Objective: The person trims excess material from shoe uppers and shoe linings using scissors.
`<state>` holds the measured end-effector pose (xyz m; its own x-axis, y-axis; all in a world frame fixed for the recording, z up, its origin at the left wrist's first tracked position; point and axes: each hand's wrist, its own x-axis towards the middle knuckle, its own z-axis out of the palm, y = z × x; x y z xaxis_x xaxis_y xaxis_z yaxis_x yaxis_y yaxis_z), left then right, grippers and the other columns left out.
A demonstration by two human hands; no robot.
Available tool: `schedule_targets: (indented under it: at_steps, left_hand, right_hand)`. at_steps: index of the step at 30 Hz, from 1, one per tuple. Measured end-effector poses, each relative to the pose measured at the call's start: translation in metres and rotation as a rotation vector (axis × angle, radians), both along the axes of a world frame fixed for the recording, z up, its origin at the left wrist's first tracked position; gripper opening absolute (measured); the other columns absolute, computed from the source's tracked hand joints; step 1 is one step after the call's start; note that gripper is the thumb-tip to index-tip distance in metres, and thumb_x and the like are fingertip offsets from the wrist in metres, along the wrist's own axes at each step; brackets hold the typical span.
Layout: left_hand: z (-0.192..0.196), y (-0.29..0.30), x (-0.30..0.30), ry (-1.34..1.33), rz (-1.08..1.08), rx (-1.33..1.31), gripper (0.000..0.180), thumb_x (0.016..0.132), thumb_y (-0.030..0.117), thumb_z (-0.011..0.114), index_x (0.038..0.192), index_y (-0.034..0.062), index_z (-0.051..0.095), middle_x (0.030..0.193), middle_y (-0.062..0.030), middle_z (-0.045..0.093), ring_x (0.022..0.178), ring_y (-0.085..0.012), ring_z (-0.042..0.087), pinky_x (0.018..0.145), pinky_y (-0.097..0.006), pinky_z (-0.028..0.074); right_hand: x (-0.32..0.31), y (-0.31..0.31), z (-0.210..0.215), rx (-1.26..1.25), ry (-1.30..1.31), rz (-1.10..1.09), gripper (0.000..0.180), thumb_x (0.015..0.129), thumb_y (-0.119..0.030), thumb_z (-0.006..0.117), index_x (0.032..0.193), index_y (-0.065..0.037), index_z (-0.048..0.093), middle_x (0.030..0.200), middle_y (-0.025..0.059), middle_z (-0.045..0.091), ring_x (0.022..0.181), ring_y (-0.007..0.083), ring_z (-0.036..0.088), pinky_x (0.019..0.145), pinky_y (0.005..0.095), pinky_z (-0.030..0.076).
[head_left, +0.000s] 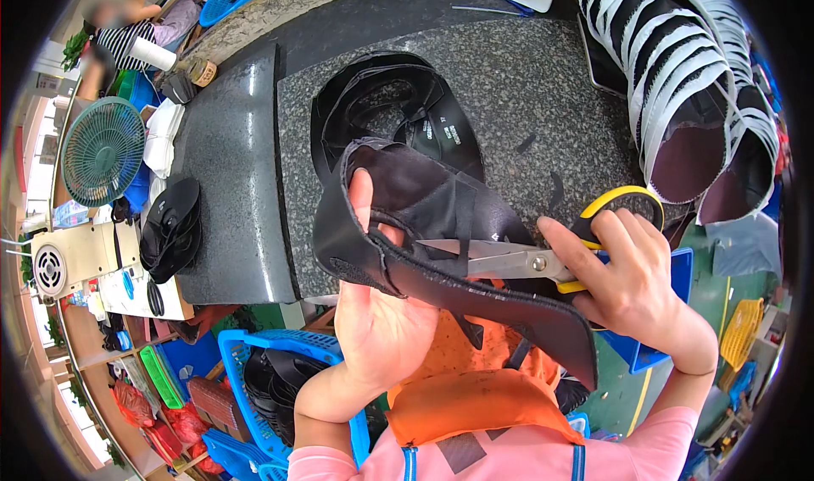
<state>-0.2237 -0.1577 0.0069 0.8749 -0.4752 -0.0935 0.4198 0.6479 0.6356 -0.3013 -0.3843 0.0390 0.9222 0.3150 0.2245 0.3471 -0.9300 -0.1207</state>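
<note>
My left hand [381, 328] holds up a black leather shoe upper [526, 316], its thumb and fingers gripping the edge near the opening. In my right hand [632, 273] is a pair of scissors [509, 259] with yellow and black handles. The blades point left, slightly parted, and lie across the upper's opening at a dark strip [465, 227]. Whether the strip sits between both blades, I cannot tell. Just behind the held piece, more black shoe uppers [386, 70] lie nested on the granite worktop [526, 74].
Stacked uppers with white edges [666, 74] stand at the far right. Dark scraps [555, 191] lie on the worktop. Left are a black bundle [171, 227], a green fan [103, 152] and a blue basket [242, 345] by my left arm. Another person [127, 44] sits far left.
</note>
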Motion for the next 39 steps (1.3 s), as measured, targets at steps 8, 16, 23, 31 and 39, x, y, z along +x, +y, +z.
schedule_targets:
  at_steps: [8, 16, 23, 31, 39]
  left_hand:
    - [0.003, -0.004, 0.005, 0.055, 0.020, 0.046, 0.074, 0.098, 0.054, 0.040, 0.157, 0.0205, 0.009, 0.151, -0.0153, 0.034, 0.138, -0.0344, 0.037, 0.112, -0.049, 0.033]
    - [-0.022, -0.005, 0.007, -0.071, 0.005, 0.037, 0.080, 0.096, 0.058, 0.045, 0.157, 0.0178, 0.013, 0.149, -0.0154, 0.036, 0.134, -0.0323, 0.041, 0.106, -0.050, 0.040]
    - [-0.111, 0.019, 0.024, -0.707, 0.293, 0.998, 0.081, 0.092, 0.052, 0.060, 0.148, 0.0032, 0.028, 0.154, -0.0171, 0.028, 0.103, -0.0246, 0.051, 0.090, -0.048, 0.047]
    - [-0.066, -0.003, 0.018, -0.741, 0.391, 0.843, 0.058, 0.095, 0.032, 0.059, 0.137, -0.0040, 0.042, 0.132, -0.0238, 0.052, 0.109, -0.0350, 0.059, 0.096, -0.044, 0.045]
    - [-0.051, 0.021, 0.049, -0.821, 0.282, 0.386, 0.048, 0.097, 0.034, 0.051, 0.131, 0.0003, 0.049, 0.142, -0.0209, 0.045, 0.124, -0.0370, 0.047, 0.105, -0.048, 0.041]
  right_hand:
    - [0.007, -0.002, -0.008, -0.031, -0.080, 0.055, 0.068, 0.056, -0.020, 0.072, 0.123, -0.009, 0.065, 0.072, 0.0005, 0.037, 0.056, 0.0146, 0.044, 0.046, 0.0293, 0.035]
    - [-0.010, -0.029, -0.038, 0.414, 0.028, -0.003, 0.063, 0.067, -0.021, 0.078, 0.124, -0.007, 0.056, 0.080, 0.0068, 0.056, 0.062, 0.0226, 0.062, 0.053, 0.0369, 0.052]
    - [0.023, 0.017, -0.096, 1.589, 0.544, -0.087, 0.055, 0.088, -0.006, 0.063, 0.137, -0.010, 0.039, 0.102, 0.0055, 0.059, 0.071, 0.0086, 0.053, 0.059, 0.0221, 0.045]
    - [0.029, 0.012, -0.041, 1.290, 0.402, -0.063, 0.059, 0.088, -0.013, 0.068, 0.138, -0.006, 0.037, 0.105, 0.0069, 0.060, 0.090, 0.0136, 0.058, 0.079, 0.0279, 0.049]
    - [0.045, 0.026, -0.046, 1.181, 0.325, -0.098, 0.053, 0.085, -0.009, 0.068, 0.131, -0.008, 0.043, 0.100, 0.0101, 0.063, 0.093, 0.0225, 0.064, 0.079, 0.0344, 0.050]
